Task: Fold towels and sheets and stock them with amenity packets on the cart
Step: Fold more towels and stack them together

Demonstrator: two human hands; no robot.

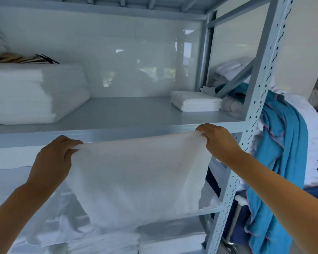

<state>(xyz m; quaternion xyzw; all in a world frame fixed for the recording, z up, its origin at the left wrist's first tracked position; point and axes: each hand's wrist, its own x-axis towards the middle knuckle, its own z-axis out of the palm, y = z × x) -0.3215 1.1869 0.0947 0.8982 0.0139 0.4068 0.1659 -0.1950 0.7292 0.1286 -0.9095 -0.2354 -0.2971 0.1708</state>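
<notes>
On the far left of the pale blue metal shelf (117,114) sits a tall stack of thick, soft white folded linens (31,96), with some striped brown-and-black items (22,59) lying on top, too blurred to identify. In front of the shelf edge, the left hand (53,158) pinches one upper corner of a thin white rectangular towel (138,180), fingers curled over bunched cloth. The towel hangs flat and slightly sheer, stretched taut along its top edge across to the right hand (217,142), which grips the other upper corner the same way. Below it, smooth white sheets (50,226) and folded white cloths lie on a lower shelf. Farther back to the right rests a small folded white terry towel stack (195,101). Beside the perforated upright post (255,110), a crumpled turquoise cloth with pink trim (279,162) drapes over a heap of white laundry (316,140).
</notes>
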